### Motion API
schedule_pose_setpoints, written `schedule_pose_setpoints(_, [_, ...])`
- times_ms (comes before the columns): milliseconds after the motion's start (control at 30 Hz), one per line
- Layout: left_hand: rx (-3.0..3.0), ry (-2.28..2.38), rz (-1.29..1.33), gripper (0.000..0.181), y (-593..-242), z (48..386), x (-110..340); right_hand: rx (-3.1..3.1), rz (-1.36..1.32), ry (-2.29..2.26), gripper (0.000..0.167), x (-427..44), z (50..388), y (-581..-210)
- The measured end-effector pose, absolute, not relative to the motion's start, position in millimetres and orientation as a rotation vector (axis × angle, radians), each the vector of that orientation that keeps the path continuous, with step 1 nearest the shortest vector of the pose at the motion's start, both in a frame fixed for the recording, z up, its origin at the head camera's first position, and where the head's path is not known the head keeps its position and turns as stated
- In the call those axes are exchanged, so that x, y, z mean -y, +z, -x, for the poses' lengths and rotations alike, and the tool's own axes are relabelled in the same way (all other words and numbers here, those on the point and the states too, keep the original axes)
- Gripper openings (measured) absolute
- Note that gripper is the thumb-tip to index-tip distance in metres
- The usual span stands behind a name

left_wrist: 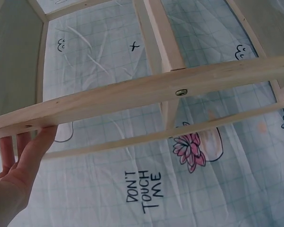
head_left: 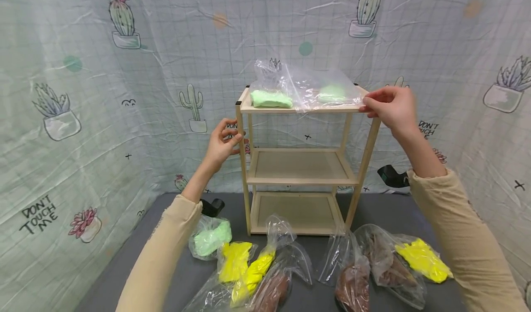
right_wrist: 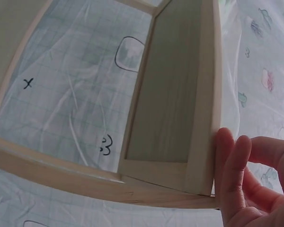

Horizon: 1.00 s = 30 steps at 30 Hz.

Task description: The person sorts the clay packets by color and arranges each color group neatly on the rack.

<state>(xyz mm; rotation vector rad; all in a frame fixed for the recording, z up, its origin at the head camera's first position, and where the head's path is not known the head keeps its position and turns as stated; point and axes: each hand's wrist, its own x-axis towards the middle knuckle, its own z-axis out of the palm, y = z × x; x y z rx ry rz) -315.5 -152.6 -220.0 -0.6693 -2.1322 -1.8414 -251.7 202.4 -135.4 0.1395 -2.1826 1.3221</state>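
Note:
A three-tier wooden rack (head_left: 303, 181) stands upright. At its left front post, my left hand (head_left: 221, 146) has its fingers curled around the wood; the left wrist view shows the hand (left_wrist: 23, 172) with fingertips behind the post (left_wrist: 113, 97). On the top tier lie two clear bags with light green contents, the left one (head_left: 271, 99) beside the right one (head_left: 332, 93). My right hand (head_left: 392, 109) pinches the right bag's edge at the top right corner. In the right wrist view, that hand (right_wrist: 255, 182) is against the rack's edge (right_wrist: 206, 104), beside clear plastic (right_wrist: 231, 71).
On the grey table (head_left: 124, 266), in front of the rack, lie a bag with green contents (head_left: 211, 238), bags with yellow contents (head_left: 236, 261) and bags with brown contents (head_left: 352, 284). Another yellow item (head_left: 425, 259) is at the right. Patterned cloth (head_left: 166, 49) hangs behind and at both sides.

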Motion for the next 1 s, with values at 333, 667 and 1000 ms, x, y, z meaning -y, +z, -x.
schedule_pose_setpoints(333, [2.165,-1.833,0.664,0.033,-220,318,154,2.078,-0.261,1.388,0.016,-207,251,-147])
schedule_pose_setpoints(667, [2.139,-1.849,0.693,0.032,-223,319,154,2.102,-0.333,1.399,0.021,-211,246,-157])
schedule_pose_setpoints(1000, [2.128,-1.849,0.712,0.032,-223,318,153,2.136,-0.396,1.41,0.022,-210,220,-173])
